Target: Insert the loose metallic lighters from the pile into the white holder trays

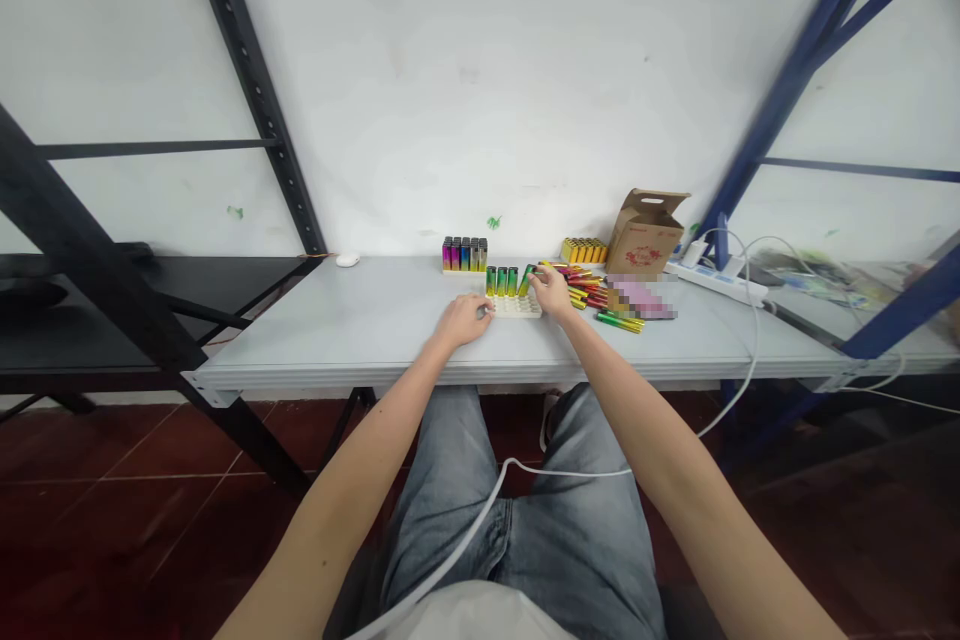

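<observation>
On the table in front of me lies a white tray with holes [517, 307]. Several shiny green-to-yellow tubes [502, 282] with dark tops stand in a row along its far side. My right hand [553, 290] is closed on another green-to-yellow tube [526, 282], which leans over the right part of the row; its lower end is at the tray. At the tray's left end, my left hand [463, 320] has its fingers curled against the edge. A small dark spot shows at those fingertips, too small to make out.
Behind the tray stands a block of purple, blue and gold tubes [465, 255]. Loose red and yellow tubes [592, 292] lie to the right, near gold tubes [584, 250], an open cardboard box [645, 238] and a power strip [718, 282]. A white cable [752, 350] hangs over the table edge.
</observation>
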The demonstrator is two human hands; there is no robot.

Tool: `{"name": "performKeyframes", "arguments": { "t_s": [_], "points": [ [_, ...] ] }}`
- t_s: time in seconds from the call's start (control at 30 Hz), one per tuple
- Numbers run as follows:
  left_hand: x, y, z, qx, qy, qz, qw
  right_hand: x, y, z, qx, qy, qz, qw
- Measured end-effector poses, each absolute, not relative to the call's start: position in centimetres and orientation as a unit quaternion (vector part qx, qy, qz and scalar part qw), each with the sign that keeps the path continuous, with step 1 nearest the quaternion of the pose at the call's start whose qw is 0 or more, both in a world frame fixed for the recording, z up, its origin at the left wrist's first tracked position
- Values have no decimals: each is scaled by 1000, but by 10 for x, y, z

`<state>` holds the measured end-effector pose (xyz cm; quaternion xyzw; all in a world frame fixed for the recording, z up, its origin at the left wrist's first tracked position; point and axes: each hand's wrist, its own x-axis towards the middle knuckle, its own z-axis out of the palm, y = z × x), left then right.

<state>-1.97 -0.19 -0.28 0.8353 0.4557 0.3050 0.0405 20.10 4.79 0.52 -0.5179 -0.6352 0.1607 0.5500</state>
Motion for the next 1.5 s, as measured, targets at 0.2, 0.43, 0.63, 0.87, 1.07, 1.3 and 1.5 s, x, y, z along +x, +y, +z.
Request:
{"name": "performKeyframes", "arguments": {
  "t_s": [0.2, 0.43, 0.63, 0.87, 1.07, 1.3, 1.5],
  "points": [
    [-19, 2, -4, 835, 444, 324, 19, 198, 41, 10, -562, -691, 99, 444],
    [-21, 3, -7, 841, 429, 329, 30, 196, 35, 8, -579, -718, 87, 377],
    [-20, -1, -4, 831, 460, 309, 47, 232, 23, 1, -655, -644, -41, 392],
    [-19, -3, -1, 829, 472, 298, 41, 268, 10, -11, -649, -683, -94, 320],
    [-19, -3, -2, 830, 474, 292, 39, 265, 5, -12, -640, -694, -109, 312],
    [-19, -4, -2, 830, 478, 283, 47, 265, 5, -12, -639, -702, -100, 299],
    [-19, -4, -2, 832, 476, 283, 40, 263, 4, -11, -651, -694, -83, 295]
  ]
}}
